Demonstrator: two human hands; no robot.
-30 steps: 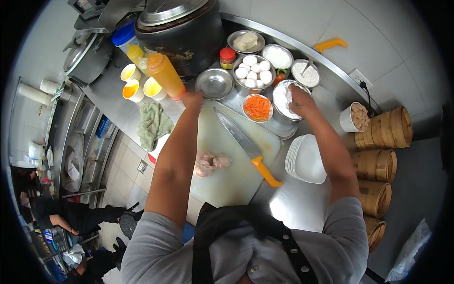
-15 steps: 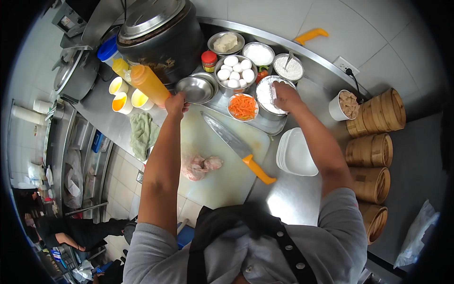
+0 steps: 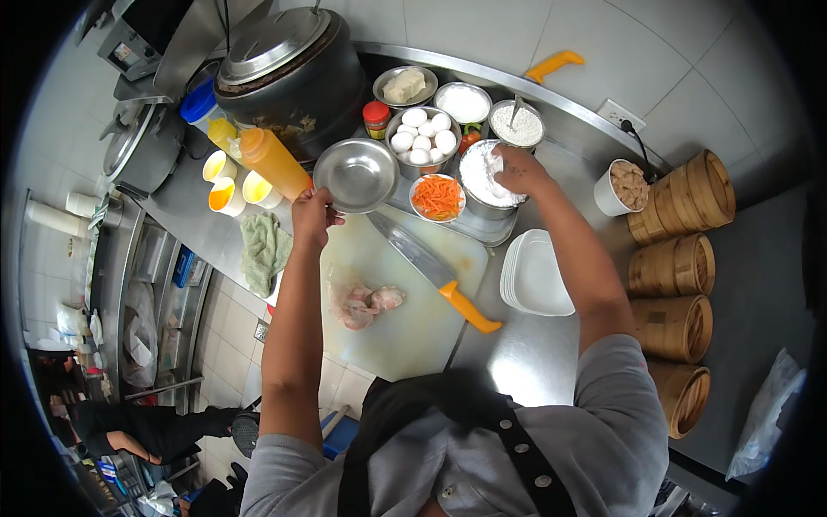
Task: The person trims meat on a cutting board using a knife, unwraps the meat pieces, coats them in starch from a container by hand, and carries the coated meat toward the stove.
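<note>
My left hand [image 3: 312,217] is closed on the rim of a shallow metal bowl [image 3: 356,177], which has nothing in it and hangs tilted over the back edge of the cutting board [image 3: 431,349]. My right hand [image 3: 519,171] reaches into a bowl of white powder [image 3: 484,181]; its fingers look curled, but what they hold is hidden. On the board lie a raw piece of meat, perhaps chicken [image 3: 366,306], and a large knife [image 3: 435,274] with a yellow handle. Shredded carrots [image 3: 438,198] in a small bowl stand between my hands, with a bowl of eggs [image 3: 424,136] behind.
Orange squeeze bottle [image 3: 274,164], sauce cups [image 3: 226,196] and a green cloth [image 3: 265,252] are on the left. White trays [image 3: 538,274] are stacked right of the board. Bamboo steamers [image 3: 672,265] line the far right. A big lidded pot [image 3: 289,95] stands behind. Another person [image 3: 155,431] is at lower left.
My left hand has lifted the metal bowl and brought it nearer and tilted. My right hand stays at the bowl of white powder. The view has shifted slightly.
</note>
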